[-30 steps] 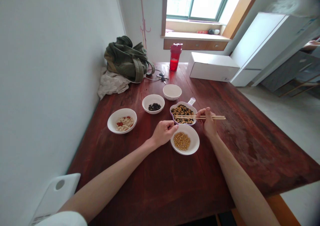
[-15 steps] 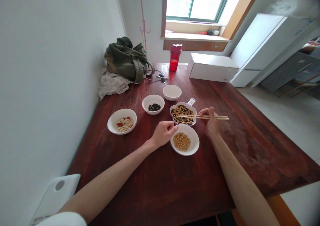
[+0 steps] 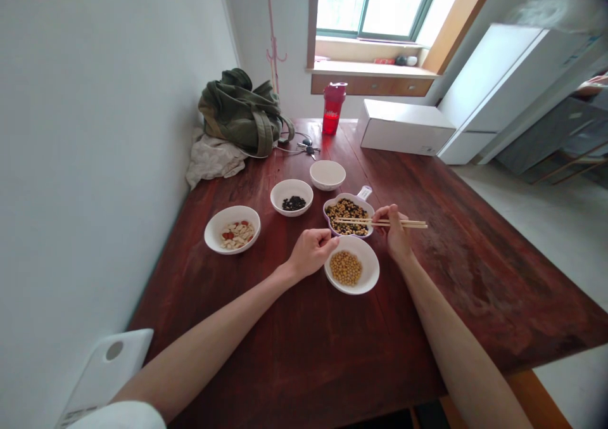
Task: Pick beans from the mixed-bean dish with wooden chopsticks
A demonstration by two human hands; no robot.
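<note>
My right hand (image 3: 394,229) is closed around a pair of wooden chopsticks (image 3: 412,224), whose tips lie over the mixed dark and yellow beans in a purple-rimmed dish (image 3: 365,194) with a handle. My left hand (image 3: 312,250) is closed, with thumb and fingers on the left rim of a white bowl (image 3: 370,275) of yellow beans. This bowl stands just in front of the dish. Farther left are a white bowl of dark pieces (image 3: 291,188) and a white bowl of pale and reddish pieces (image 3: 213,232). Behind the dish stands another white bowl (image 3: 327,175), with nothing visible inside.
On the reddish wooden table (image 3: 294,353), a green bag (image 3: 237,115) lies on a cloth at the back left beside keys (image 3: 310,149). A red bottle (image 3: 333,109) and a white box (image 3: 406,127) stand at the back. A wall runs along the left.
My right hand has moved slightly left with the chopsticks, whose tips have shifted a little left over the mixed beans. My left hand stays at the bowl rim.
</note>
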